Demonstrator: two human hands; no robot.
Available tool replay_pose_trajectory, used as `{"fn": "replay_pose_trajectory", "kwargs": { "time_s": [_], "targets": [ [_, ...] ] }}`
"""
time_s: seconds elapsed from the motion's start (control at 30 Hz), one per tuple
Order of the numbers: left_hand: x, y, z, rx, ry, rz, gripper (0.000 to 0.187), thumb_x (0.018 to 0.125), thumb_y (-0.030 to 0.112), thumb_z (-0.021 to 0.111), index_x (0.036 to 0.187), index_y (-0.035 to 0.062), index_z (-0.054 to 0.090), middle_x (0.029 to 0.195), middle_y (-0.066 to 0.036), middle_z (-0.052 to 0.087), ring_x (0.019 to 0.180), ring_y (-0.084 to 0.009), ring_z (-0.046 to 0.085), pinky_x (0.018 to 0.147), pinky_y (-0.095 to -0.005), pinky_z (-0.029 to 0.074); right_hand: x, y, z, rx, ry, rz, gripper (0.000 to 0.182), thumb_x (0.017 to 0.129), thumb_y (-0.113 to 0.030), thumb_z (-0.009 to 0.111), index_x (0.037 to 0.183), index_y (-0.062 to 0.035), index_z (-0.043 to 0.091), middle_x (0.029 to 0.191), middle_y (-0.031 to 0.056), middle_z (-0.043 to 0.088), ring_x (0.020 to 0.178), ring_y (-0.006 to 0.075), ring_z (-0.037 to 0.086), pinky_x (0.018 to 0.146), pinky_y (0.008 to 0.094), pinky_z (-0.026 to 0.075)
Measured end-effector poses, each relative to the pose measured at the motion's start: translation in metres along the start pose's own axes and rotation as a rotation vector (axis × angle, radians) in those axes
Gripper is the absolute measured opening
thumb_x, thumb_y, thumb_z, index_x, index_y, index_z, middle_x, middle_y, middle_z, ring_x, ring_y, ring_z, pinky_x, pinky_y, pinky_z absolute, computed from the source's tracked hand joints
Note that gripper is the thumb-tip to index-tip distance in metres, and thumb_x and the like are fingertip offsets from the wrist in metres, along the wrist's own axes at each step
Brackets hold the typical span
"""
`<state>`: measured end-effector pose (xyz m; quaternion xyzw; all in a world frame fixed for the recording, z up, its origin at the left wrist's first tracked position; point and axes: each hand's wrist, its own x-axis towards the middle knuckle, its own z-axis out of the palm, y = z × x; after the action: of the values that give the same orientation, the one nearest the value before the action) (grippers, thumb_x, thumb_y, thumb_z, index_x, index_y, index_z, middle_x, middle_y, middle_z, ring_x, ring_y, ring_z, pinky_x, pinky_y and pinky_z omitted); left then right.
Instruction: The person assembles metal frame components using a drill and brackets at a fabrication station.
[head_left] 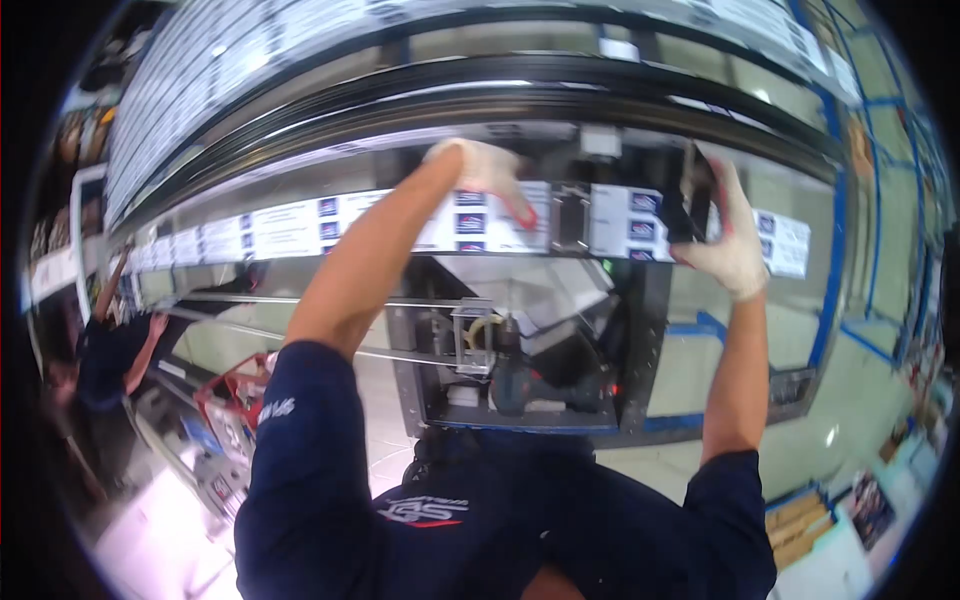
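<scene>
A long bar covered in white film with blue logos (290, 228) lies across the bench in front of me. My left hand (485, 175), in a white glove with reddish fingertips, is over the bar's far edge with its fingers apart; I see nothing in it. Between my hands a small dark rectangular plate (571, 217) sits on the bar. My right hand (738, 240), also gloved, is curved around a black piece with a shiny edge (692, 195) near the bar's right end. Motion blur hides that piece's exact kind.
Below the bar, an open compartment holds a power drill (512, 385). Black rails (480, 95) and more film-wrapped bars (225, 75) lie beyond. Blue metal framing (835, 270) stands at right. Another person (105, 345) is at the far left, near a red tool rack (228, 410).
</scene>
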<state>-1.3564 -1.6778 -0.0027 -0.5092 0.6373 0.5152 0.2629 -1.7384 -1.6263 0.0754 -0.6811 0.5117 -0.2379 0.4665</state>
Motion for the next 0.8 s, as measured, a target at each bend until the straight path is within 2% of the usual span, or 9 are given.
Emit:
{"fn": "replay_pose_trajectory", "kwargs": {
  "time_s": [0.13, 0.17, 0.2, 0.27, 0.47, 0.53, 0.63, 0.73, 0.8],
  "targets": [
    [-0.006, -0.006, 0.002, -0.030, -0.084, 0.051, 0.109, 0.071, 0.049, 0.101, 0.161, 0.0045, 0.057, 0.146, -0.018, 0.073, 0.132, -0.0327, 0.071, 0.109, -0.0441, 0.057, -0.005, 0.112, 0.005, 0.109, 0.126, -0.026, 0.114, 0.065, -0.021, 0.091, 0.167, 0.0037, 0.044, 0.154, 0.0202, 0.063, 0.150, 0.0326, 0.056, 0.129, 0.0442, 0.038],
    [-0.009, -0.003, 0.004, -0.102, -0.092, 0.092, 0.106, 0.071, 0.050, 0.101, 0.158, 0.0048, 0.061, 0.143, -0.017, 0.075, 0.129, -0.0318, 0.073, 0.106, -0.0439, 0.058, -0.002, 0.140, -0.003, -0.035, 0.135, -0.069, 0.116, 0.072, -0.023, 0.088, 0.174, 0.0002, 0.037, 0.157, 0.0181, 0.061, 0.149, 0.0298, 0.056, 0.127, 0.0396, 0.040],
    [-0.014, -0.001, 0.008, -0.159, -0.075, 0.123, 0.103, 0.071, 0.050, 0.101, 0.156, 0.0050, 0.064, 0.140, -0.015, 0.077, 0.126, -0.0309, 0.074, 0.104, -0.0436, 0.059, 0.004, 0.142, -0.011, -0.188, 0.164, -0.097, 0.108, 0.078, -0.025, 0.090, 0.170, 0.0015, 0.040, 0.148, 0.0160, 0.064, 0.135, 0.0283, 0.062, 0.120, 0.0377, 0.045],
    [0.005, -0.008, 0.017, -0.163, 0.001, 0.187, 0.098, 0.069, 0.048, 0.103, 0.150, 0.0038, 0.069, 0.140, -0.016, 0.077, 0.128, -0.0331, 0.074, 0.105, -0.0440, 0.059, 0.018, 0.148, -0.031, -0.033, 0.084, 0.047, 0.089, 0.080, -0.030, 0.088, 0.153, 0.0031, 0.049, 0.134, 0.0153, 0.068, 0.124, 0.0303, 0.064, 0.115, 0.0398, 0.048],
    [-0.056, 0.020, 0.014, 0.120, 0.333, 0.205, 0.094, 0.062, 0.054, 0.102, 0.140, 0.0081, 0.077, 0.129, -0.016, 0.081, 0.122, -0.0370, 0.077, 0.102, -0.0467, 0.061, 0.026, 0.100, -0.037, -0.308, 0.075, 0.137, 0.081, 0.081, -0.027, 0.086, 0.149, 0.0002, 0.052, 0.123, 0.0209, 0.072, 0.118, 0.0374, 0.066, 0.111, 0.0441, 0.049],
    [-0.070, 0.025, 0.025, 0.199, 0.522, 0.223, 0.084, 0.060, 0.051, 0.101, 0.129, 0.0092, 0.078, 0.115, -0.015, 0.083, 0.110, -0.0379, 0.079, 0.097, -0.0467, 0.062, 0.024, 0.122, -0.038, -0.660, 0.228, -0.056, 0.086, 0.078, -0.029, 0.087, 0.152, -0.0019, 0.051, 0.126, 0.0207, 0.073, 0.121, 0.0410, 0.063, 0.115, 0.0484, 0.045],
    [-0.080, 0.031, 0.050, 0.303, 0.746, 0.262, 0.068, 0.062, 0.044, 0.098, 0.117, 0.0110, 0.077, 0.098, -0.012, 0.081, 0.094, -0.0374, 0.080, 0.086, -0.0471, 0.062, 0.017, 0.101, -0.034, -0.523, 0.310, -0.051, 0.089, 0.076, -0.030, 0.088, 0.154, -0.0060, 0.052, 0.127, 0.0195, 0.071, 0.119, 0.0420, 0.062, 0.112, 0.0501, 0.044],
    [-0.070, 0.028, 0.076, 0.398, 0.931, 0.223, 0.061, 0.066, 0.046, 0.096, 0.112, 0.0125, 0.074, 0.100, -0.008, 0.077, 0.098, -0.0327, 0.077, 0.086, -0.0468, 0.058, 0.004, 0.077, -0.031, -0.439, 0.230, -0.089, 0.089, 0.076, -0.028, 0.088, 0.154, -0.0083, 0.053, 0.129, 0.0169, 0.071, 0.115, 0.0396, 0.064, 0.108, 0.0484, 0.045],
    [-0.066, 0.027, 0.098, 0.362, 1.103, 0.244, 0.059, 0.065, 0.045, 0.094, 0.111, 0.0146, 0.073, 0.101, -0.005, 0.075, 0.101, -0.0288, 0.073, 0.088, -0.0444, 0.055, -0.004, 0.096, -0.022, -0.559, 0.361, -0.136, 0.093, 0.072, -0.030, 0.091, 0.155, -0.0091, 0.054, 0.125, 0.0135, 0.073, 0.113, 0.0379, 0.067, 0.110, 0.0478, 0.043]
  ]
}}
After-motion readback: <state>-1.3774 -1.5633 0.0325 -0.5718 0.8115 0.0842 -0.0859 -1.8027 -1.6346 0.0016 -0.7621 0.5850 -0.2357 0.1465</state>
